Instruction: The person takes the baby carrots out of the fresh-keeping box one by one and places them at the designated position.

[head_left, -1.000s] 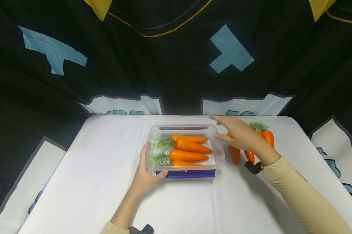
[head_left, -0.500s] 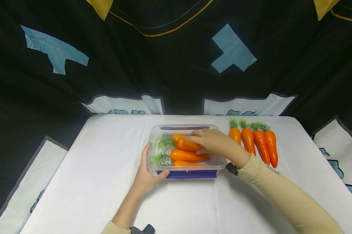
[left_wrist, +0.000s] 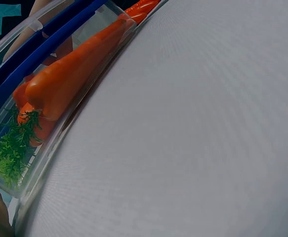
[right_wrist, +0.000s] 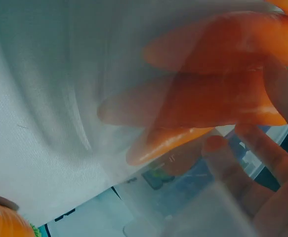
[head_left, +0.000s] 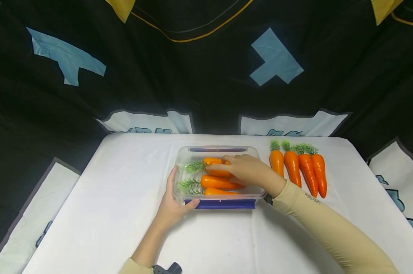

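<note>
The right grip (head_left: 245, 169) reaches inside the container (head_left: 227, 197), its fingers over the two rear carrots (head_left: 220, 174) and its thumb side near the third; whether it is clamped on a carrot cannot be told. The left grip (head_left: 170, 207) grasps the container at its front left corner, thumb by the blue latch (head_left: 227, 204). All four carrots inside point their leafy tops toward the left wall. The container occupies the middle of the table (head_left: 100, 213). Four loose carrots (head_left: 307, 171) lie side by side near the table's far right corner.
</note>
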`<state>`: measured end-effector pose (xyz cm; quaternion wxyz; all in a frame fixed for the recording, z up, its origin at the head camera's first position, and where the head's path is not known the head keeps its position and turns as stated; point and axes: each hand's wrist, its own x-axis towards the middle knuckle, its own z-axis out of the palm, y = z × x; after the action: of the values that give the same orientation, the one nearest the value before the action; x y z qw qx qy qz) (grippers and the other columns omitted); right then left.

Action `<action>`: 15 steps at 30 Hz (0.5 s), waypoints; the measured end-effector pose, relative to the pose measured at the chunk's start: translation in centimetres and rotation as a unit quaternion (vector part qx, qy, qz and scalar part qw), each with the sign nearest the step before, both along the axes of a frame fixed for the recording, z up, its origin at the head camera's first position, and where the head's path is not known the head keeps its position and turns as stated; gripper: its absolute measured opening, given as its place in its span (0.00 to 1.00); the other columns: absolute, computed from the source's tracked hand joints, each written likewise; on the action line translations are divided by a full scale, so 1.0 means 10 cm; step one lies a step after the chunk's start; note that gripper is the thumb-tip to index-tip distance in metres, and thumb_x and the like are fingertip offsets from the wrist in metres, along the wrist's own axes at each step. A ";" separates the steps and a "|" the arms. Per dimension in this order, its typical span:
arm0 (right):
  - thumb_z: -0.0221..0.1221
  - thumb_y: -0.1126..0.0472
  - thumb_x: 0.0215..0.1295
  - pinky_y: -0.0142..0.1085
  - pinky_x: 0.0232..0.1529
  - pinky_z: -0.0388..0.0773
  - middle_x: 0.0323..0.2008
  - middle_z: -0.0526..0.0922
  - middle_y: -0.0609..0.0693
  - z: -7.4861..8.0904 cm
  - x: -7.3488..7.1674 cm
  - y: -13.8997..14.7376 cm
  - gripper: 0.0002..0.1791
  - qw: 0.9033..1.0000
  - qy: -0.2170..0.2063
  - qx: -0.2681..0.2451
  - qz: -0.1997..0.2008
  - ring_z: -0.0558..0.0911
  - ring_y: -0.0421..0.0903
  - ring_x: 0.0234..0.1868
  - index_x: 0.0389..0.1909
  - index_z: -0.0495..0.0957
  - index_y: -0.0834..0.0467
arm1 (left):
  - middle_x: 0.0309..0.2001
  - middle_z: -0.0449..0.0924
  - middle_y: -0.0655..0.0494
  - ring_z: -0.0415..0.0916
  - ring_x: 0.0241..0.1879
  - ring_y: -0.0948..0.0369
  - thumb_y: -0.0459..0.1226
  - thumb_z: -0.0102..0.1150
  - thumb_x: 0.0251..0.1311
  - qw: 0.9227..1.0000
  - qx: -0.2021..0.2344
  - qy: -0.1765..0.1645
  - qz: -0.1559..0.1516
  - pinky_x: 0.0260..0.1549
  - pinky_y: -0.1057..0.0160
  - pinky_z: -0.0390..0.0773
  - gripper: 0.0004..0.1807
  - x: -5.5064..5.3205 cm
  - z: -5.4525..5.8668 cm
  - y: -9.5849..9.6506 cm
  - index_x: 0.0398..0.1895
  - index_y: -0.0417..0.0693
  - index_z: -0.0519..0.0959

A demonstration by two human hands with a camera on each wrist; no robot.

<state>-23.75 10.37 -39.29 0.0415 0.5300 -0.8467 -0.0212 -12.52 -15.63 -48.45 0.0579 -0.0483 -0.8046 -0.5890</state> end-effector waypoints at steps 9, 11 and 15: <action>0.62 0.63 0.66 0.34 0.30 0.82 0.50 0.80 0.53 -0.02 -0.01 -0.01 0.41 0.999 -0.016 0.029 -0.041 0.81 0.47 0.26 0.73 0.57 0.30 | 0.81 0.41 0.55 0.47 0.77 0.41 0.44 0.77 0.46 1.000 0.000 -0.002 0.004 0.68 0.29 0.52 0.65 0.01 0.01 0.00 0.78 0.78 0.38; 0.62 0.65 0.65 0.32 0.29 0.80 0.47 0.80 0.52 -0.03 -0.01 -0.02 0.42 0.999 -0.011 0.032 -0.041 0.78 0.45 0.24 0.72 0.57 0.30 | 0.81 0.41 0.56 0.47 0.77 0.41 0.44 0.77 0.46 1.000 -0.001 -0.003 0.004 0.68 0.29 0.52 0.65 0.01 0.01 0.00 0.78 0.78 0.38; 0.62 0.69 0.62 0.29 0.24 0.74 0.40 0.76 0.49 -0.09 -0.04 -0.01 0.43 0.999 0.023 0.030 -0.030 0.71 0.43 0.21 0.71 0.60 0.30 | 0.81 0.41 0.56 0.46 0.77 0.42 0.44 0.77 0.46 1.000 -0.003 -0.005 0.005 0.69 0.28 0.51 0.65 0.00 0.00 0.01 0.78 0.79 0.38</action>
<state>-24.20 10.22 -40.23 0.0441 0.5044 -0.8602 -0.0599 -12.53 -15.57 -48.45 0.0563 -0.0417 -0.8068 -0.5867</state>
